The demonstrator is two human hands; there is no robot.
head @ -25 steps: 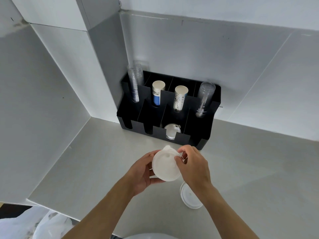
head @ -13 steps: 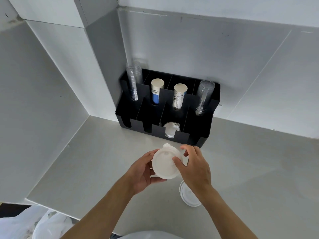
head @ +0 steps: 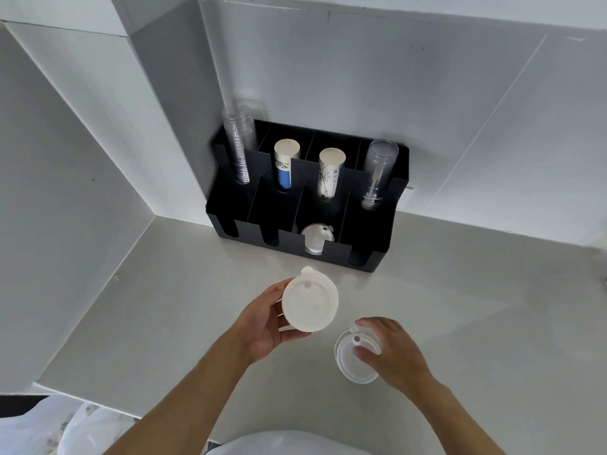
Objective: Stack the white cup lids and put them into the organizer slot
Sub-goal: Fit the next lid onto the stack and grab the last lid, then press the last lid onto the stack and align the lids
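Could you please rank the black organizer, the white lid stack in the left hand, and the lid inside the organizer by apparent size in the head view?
1. Black plastic organizer, by far the largest.
2. White lid stack, though nearness to the camera enlarges it.
3. White lid in the organizer slot, partly hidden; its true size may match the others.
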